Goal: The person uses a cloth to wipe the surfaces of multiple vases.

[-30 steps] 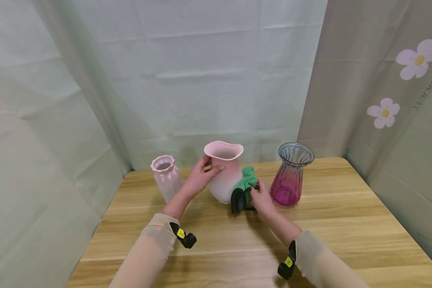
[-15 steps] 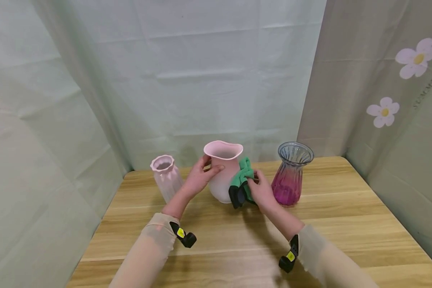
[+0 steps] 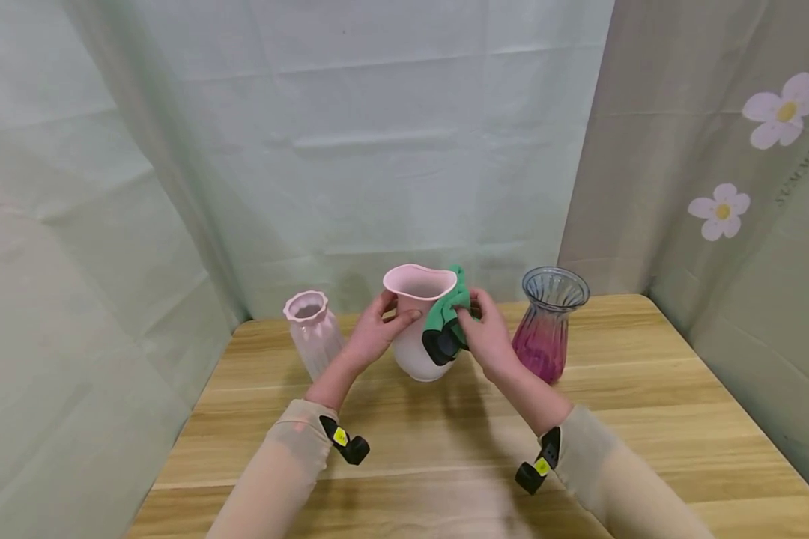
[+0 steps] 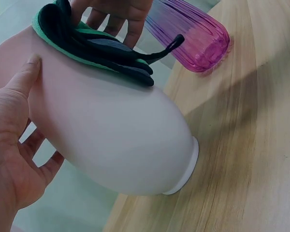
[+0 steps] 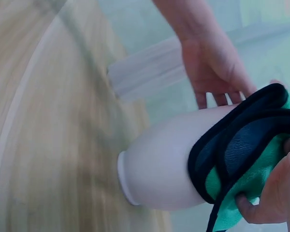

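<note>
A pink-to-white vase with a wavy rim stands upright at the middle of the table. My left hand grips its neck from the left, thumb in front and fingers curving behind. On the opposite side, my right hand pinches a bunched green cloth with black edging and dark patches. The cloth lies against the vase's right side, reaching up to the rim. In the left wrist view, a black loop sticks out from the cloth; the right wrist view shows my right thumb pressed on its green face.
To the left stands a pale pink ribbed vase with a scalloped rim. A glass vase, blue-grey above and magenta below, is just behind my right hand. The wooden table meets hanging curtains at its back and sides.
My right hand has slid the cloth up the vase's right side, from the lower body to the neck and rim. My left hand and the vase have stayed in place.
</note>
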